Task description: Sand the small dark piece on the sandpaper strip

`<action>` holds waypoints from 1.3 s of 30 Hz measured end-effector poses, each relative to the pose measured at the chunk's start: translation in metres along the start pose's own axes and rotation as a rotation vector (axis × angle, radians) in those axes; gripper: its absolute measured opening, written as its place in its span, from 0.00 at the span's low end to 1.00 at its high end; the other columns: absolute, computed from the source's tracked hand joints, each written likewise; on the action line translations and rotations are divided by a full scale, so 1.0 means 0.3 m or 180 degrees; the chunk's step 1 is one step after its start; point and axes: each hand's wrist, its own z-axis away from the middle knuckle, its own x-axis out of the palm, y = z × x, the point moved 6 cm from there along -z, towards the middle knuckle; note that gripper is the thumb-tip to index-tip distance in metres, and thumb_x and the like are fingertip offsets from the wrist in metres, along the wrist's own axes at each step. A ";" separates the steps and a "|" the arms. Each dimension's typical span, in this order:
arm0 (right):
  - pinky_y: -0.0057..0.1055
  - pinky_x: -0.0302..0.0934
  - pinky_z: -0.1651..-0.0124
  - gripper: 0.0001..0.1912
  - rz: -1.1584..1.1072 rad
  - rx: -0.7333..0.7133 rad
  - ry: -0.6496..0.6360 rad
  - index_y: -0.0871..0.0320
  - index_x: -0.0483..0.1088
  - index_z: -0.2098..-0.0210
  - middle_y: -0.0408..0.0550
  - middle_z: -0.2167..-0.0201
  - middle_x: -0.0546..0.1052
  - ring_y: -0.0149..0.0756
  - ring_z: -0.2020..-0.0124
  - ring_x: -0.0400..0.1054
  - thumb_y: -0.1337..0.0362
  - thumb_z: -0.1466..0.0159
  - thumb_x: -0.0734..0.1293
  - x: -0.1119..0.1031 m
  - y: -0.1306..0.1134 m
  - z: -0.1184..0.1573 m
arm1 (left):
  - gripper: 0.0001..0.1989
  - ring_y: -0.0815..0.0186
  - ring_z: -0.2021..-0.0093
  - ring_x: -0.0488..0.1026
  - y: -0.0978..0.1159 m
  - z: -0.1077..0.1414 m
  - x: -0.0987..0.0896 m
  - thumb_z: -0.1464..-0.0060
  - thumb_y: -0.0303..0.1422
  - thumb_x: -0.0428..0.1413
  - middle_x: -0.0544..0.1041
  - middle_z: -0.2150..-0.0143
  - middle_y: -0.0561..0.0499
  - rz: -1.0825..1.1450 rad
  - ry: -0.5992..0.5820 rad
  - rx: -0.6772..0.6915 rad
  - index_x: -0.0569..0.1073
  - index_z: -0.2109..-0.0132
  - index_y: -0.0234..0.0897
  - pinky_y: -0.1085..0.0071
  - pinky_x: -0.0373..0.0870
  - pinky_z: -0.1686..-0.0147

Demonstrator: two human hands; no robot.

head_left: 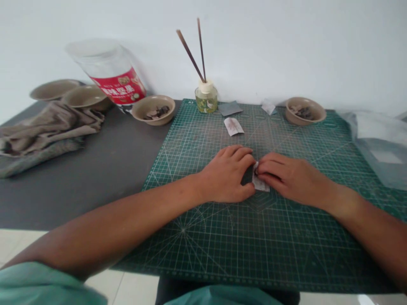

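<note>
Where the grey tabletop (117,169) reaches its left end, a crumpled brown cloth (51,123) lies in front of two bowls, the outer bowl (52,91) and the inner bowl (87,99). Next comes a clear jar (116,80) with a red label, tilted, its top toward the left. Just beside its base sits the near-jar bowl (154,116), containing small brown and dark pieces.

A green cutting mat (203,241), printed with a white grid, covers the middle and right. At its rear edge stands a reed diffuser (206,99) holding two dark sticks. The left hand (225,176) rests palm down in front, its thumb and fingers apart, their tips at the left side of a small pale paper piece (261,185). Just beside the diffuser lies a grey sheet (230,108); nearer the hands is a curved white piece (234,126).

The pale paper piece lies on the mat between the hands. The right hand (292,180) meets it from the other side, fingertips bunched over its upper part; whether they pinch it cannot be told. Behind, near the wall (286,42), lies a small white scrap (269,106), followed by the right bowl (305,112), also holding small pieces. A translucent plastic bag (380,146) occupies the far right, partly over the mat.
</note>
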 end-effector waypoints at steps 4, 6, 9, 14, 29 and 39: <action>0.39 0.70 0.55 0.08 -0.0115 0.0126 -0.0041 0.53 0.77 0.55 0.50 0.55 0.82 0.44 0.55 0.79 0.61 0.22 0.65 -0.015 0.034 -0.004 | 0.27 0.43 0.24 0.63 0.000 -0.001 -0.002 0.37 0.44 0.59 0.71 0.26 0.38 -0.0004 0.0030 0.0002 0.73 0.36 0.36 0.42 0.63 0.24; 0.38 0.71 0.54 0.08 -0.0427 -0.0047 -0.0178 0.52 0.77 0.57 0.48 0.57 0.82 0.41 0.57 0.79 0.62 0.23 0.66 -0.008 0.012 -0.002 | 0.27 0.43 0.24 0.63 0.000 -0.001 0.000 0.37 0.44 0.59 0.71 0.26 0.38 0.0007 0.0018 0.0019 0.73 0.36 0.36 0.42 0.63 0.24; 0.37 0.71 0.56 0.08 -0.0491 -0.0136 -0.0167 0.52 0.78 0.56 0.48 0.56 0.82 0.40 0.58 0.79 0.62 0.23 0.66 0.001 -0.013 -0.003 | 0.26 0.43 0.24 0.64 -0.001 -0.001 -0.001 0.38 0.44 0.60 0.72 0.26 0.38 0.0026 0.0008 0.0025 0.73 0.37 0.36 0.42 0.63 0.24; 0.41 0.70 0.56 0.08 -0.0078 0.0201 -0.0015 0.52 0.78 0.55 0.51 0.54 0.82 0.46 0.56 0.79 0.60 0.23 0.66 -0.015 0.044 -0.010 | 0.27 0.43 0.23 0.63 -0.001 -0.001 -0.007 0.37 0.44 0.58 0.71 0.26 0.37 0.0036 0.0006 -0.0003 0.73 0.36 0.35 0.41 0.62 0.24; 0.39 0.70 0.57 0.06 -0.0501 0.0072 -0.0249 0.51 0.76 0.59 0.48 0.59 0.80 0.42 0.60 0.77 0.60 0.25 0.68 -0.014 0.031 0.005 | 0.26 0.43 0.23 0.63 0.000 -0.002 -0.003 0.37 0.44 0.59 0.71 0.26 0.38 0.0062 0.0001 -0.0008 0.73 0.36 0.38 0.41 0.63 0.24; 0.40 0.69 0.55 0.07 -0.0483 0.0221 -0.0272 0.51 0.77 0.58 0.48 0.57 0.81 0.44 0.58 0.77 0.59 0.24 0.67 -0.025 0.059 0.000 | 0.28 0.43 0.23 0.63 0.004 -0.003 -0.005 0.37 0.44 0.59 0.71 0.25 0.38 0.0021 -0.0027 -0.0015 0.73 0.35 0.36 0.42 0.61 0.23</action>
